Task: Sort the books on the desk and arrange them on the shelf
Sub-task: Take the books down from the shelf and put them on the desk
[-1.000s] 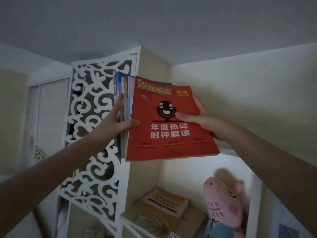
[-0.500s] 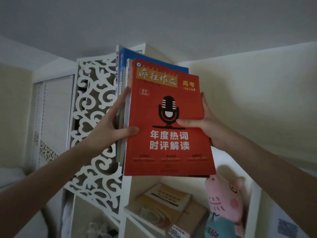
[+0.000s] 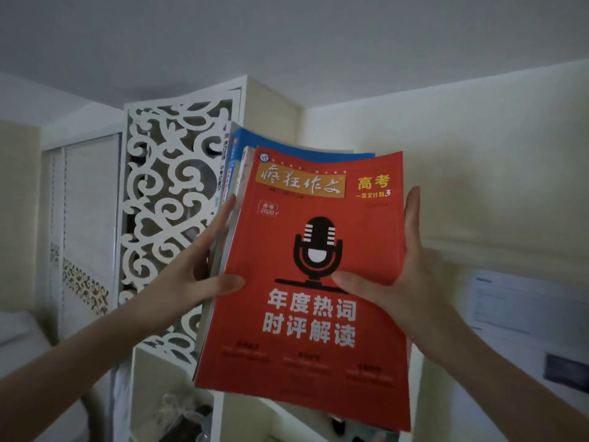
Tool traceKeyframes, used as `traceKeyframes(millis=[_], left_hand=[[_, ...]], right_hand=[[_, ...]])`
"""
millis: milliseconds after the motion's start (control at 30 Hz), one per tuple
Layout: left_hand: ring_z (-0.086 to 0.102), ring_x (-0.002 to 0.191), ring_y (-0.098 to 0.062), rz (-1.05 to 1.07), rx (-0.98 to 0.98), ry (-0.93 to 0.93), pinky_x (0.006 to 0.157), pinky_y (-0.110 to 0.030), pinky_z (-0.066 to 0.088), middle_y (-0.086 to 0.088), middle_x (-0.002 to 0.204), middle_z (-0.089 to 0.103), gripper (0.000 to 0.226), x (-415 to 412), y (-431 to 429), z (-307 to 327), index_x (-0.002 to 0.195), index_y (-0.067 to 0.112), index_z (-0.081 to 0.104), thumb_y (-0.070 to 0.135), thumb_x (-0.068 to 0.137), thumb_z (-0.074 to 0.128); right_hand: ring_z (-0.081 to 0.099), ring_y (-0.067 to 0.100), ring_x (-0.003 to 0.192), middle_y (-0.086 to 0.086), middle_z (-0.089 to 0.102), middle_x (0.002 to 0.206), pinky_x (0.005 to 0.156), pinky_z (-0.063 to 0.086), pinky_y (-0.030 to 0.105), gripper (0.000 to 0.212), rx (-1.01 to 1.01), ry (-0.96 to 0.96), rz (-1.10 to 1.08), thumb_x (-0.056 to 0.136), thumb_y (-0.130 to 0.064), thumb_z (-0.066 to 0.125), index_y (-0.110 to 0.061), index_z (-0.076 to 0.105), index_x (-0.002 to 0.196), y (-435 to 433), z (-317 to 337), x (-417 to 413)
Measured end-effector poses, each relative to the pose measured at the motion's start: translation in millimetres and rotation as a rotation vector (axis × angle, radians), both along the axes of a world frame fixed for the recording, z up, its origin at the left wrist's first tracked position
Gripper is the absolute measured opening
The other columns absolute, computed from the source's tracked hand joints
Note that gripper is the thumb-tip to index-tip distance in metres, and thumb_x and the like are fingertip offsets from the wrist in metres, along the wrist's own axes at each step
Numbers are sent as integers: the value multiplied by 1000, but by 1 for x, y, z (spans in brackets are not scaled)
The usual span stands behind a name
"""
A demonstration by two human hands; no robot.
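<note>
Grip: the stack of books (image 3: 306,237) is clamped between both hands. The left hand (image 3: 194,282) is at the spine side, thumb pressed on the red book (image 3: 318,317) in front, fingers laid along the spines. The right hand (image 3: 411,282) is at the open edge, thumb on the cover, fingers run up behind.

The stack is held upright in the air before the shelf (image 3: 271,103), beside its white fretwork panel (image 3: 165,193); nothing is seated yet. At least 3 volumes are counted, with a blue book (image 3: 287,150) behind the red.

Judgement: the bottom edges are best squared and set down first. Pressure should be spread evenly so inner books are not let slip.
</note>
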State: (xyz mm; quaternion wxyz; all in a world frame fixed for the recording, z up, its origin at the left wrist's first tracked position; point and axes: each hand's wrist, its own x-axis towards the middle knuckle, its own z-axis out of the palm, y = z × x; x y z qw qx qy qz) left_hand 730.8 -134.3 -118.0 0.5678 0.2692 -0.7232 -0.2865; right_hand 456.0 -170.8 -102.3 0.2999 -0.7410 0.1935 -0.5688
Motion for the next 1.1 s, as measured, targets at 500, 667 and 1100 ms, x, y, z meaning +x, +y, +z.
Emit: traceKeyframes(millis=[500, 667, 1100], left_hand=[[59, 118, -24, -109, 79, -95, 80, -40, 58, 14, 138, 51, 90, -93, 83, -57, 138, 58, 29, -5, 79, 55], [60, 117, -25, -155, 142, -104, 79, -40, 58, 11, 137, 52, 83, -127, 111, -72, 135, 56, 33, -3, 83, 60], [63, 110, -34, -219, 343, -72, 75, -48, 58, 3, 130, 59, 82, -227, 119, -114, 127, 61, 42, 1, 76, 62]], right_hand=[[60, -2, 113, -19, 49, 139, 79, 56, 17, 123, 87, 38, -95, 64, -18, 84, -69, -1, 137, 99, -74, -98], [63, -5, 105, -22, 54, 133, 70, 52, 9, 125, 164, 13, -86, 66, -10, 82, -69, -4, 136, 131, -96, -132], [67, 10, 106, -8, 52, 135, 77, 60, 32, 124, 332, 38, -179, 63, -15, 86, -76, 3, 132, 171, -143, -232]])
